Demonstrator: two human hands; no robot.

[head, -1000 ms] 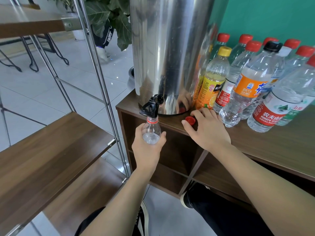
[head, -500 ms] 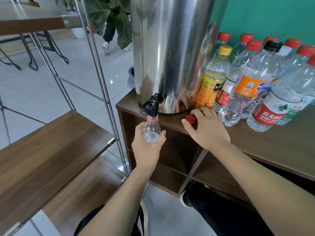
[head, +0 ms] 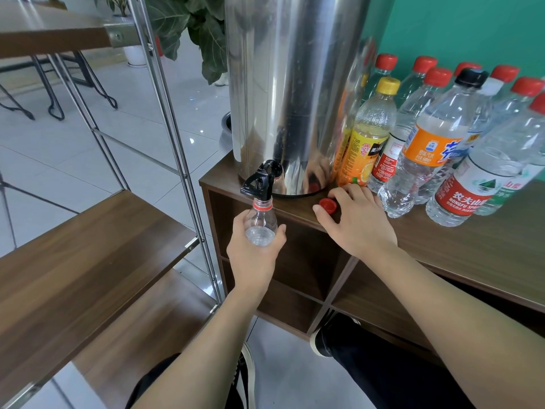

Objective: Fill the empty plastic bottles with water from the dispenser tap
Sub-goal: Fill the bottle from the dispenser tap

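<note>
A tall steel dispenser (head: pixel 292 93) stands on the left end of a brown wooden counter (head: pixel 477 249). Its black tap (head: pixel 259 181) juts over the counter's edge. My left hand (head: pixel 255 255) grips a clear plastic bottle (head: pixel 261 222) upright, its open red-ringed mouth right under the tap spout; most of the bottle is hidden by my fingers. My right hand (head: pixel 358 222) lies flat on the counter with relaxed fingers, its fingertips touching a loose red cap (head: pixel 328 205).
Several capped plastic bottles (head: pixel 436 143) crowd the counter to the right of the dispenser, one with a yellow cap (head: pixel 367 134). A metal-framed rack with wooden shelves (head: pixel 76 255) stands close on the left. My shoes and legs are below the counter's open cubbies.
Both hands and the bottle have stayed where they were. Only the view has shifted slightly.
</note>
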